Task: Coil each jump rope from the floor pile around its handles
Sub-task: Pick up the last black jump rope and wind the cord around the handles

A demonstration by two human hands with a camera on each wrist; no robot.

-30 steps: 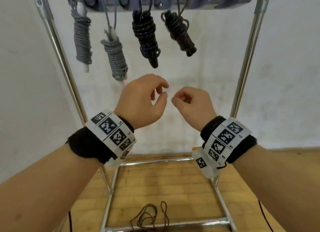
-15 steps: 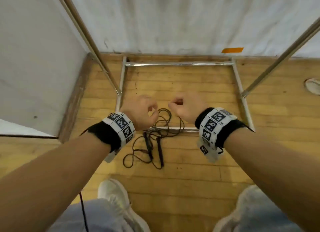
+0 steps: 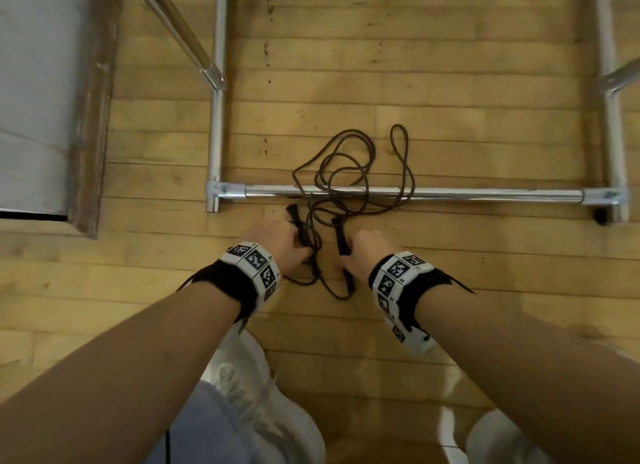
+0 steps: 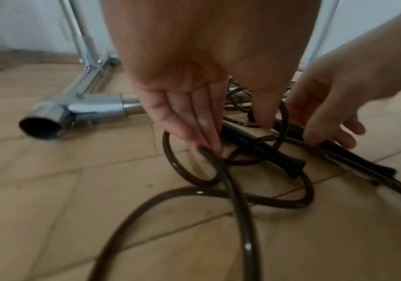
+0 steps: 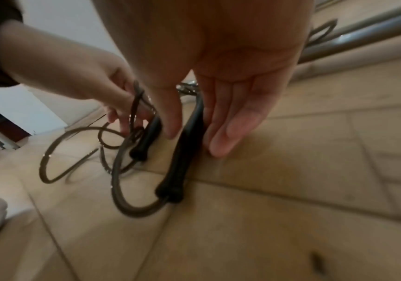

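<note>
A dark jump rope (image 3: 349,172) lies loose on the wooden floor, its cord looped over the rack's front bar. Its two black handles lie side by side nearer me. My left hand (image 3: 284,245) reaches down onto the left handle (image 3: 294,217). In the left wrist view, the left hand (image 4: 238,136) has thumb and straight fingers on either side of that handle (image 4: 266,154), with a cord loop against the fingers. My right hand (image 3: 360,252) pinches the right handle (image 3: 341,241). In the right wrist view, the right hand (image 5: 189,136) has thumb and fingers flanking this handle (image 5: 177,167), which lies on the floor.
The chrome front bar (image 3: 450,194) of the rack base crosses just beyond the hands, with side tubes (image 3: 216,117) running away from me. A wall and baseboard (image 3: 93,117) stand at the left. My white shoes (image 3: 263,411) are directly below the hands.
My view has tilted from the coiled ropes hanging on the rack down to the floor. Both hands have dropped from chest height onto the loose rope's handles.
</note>
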